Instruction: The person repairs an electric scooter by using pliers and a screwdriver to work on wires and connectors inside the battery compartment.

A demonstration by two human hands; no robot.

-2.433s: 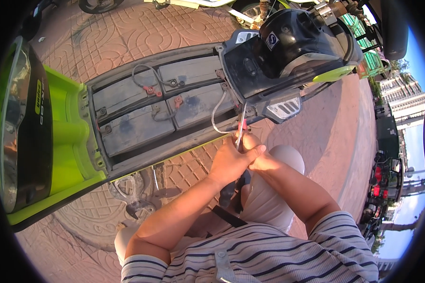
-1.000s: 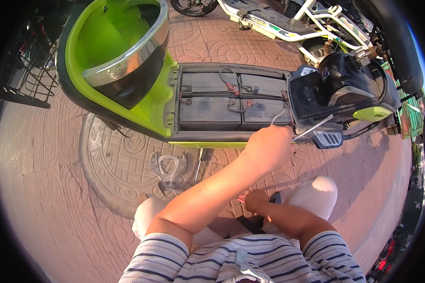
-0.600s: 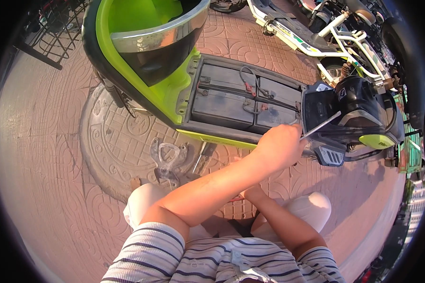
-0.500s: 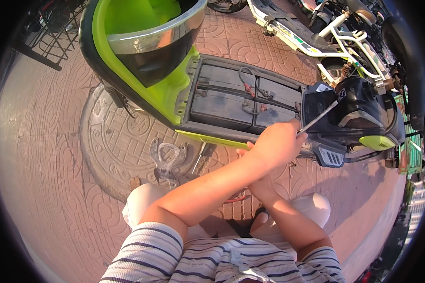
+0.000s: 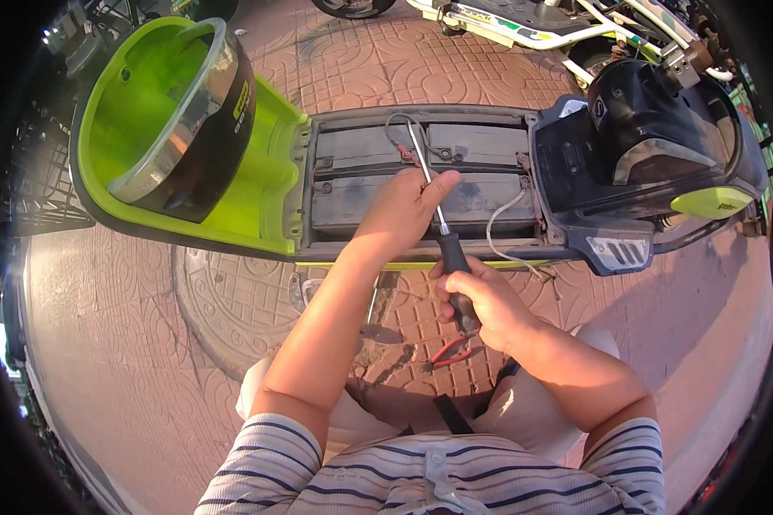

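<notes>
My right hand is wrapped round the black handle of a long screwdriver, whose metal shaft points up and away. My left hand is closed about the middle of that shaft, with its thumb crossing it; some fingers are hidden. The shaft's tip lies over the dark grey batteries, which sit in the scooter's open floor bay. Close to the tip are a red terminal lead and a looped black cable. Further right, a pale cable hangs over the bay's near edge.
The green and black scooter spans the view. On the paving lie red-handled pliers, a second screwdriver and a metal bracket, partly hidden by my left arm. A white-framed vehicle stands beyond.
My left hand has come back from the right to over the batteries. The screwdriver's handle is now in my right hand. The view has shifted, and the pale cable shows.
</notes>
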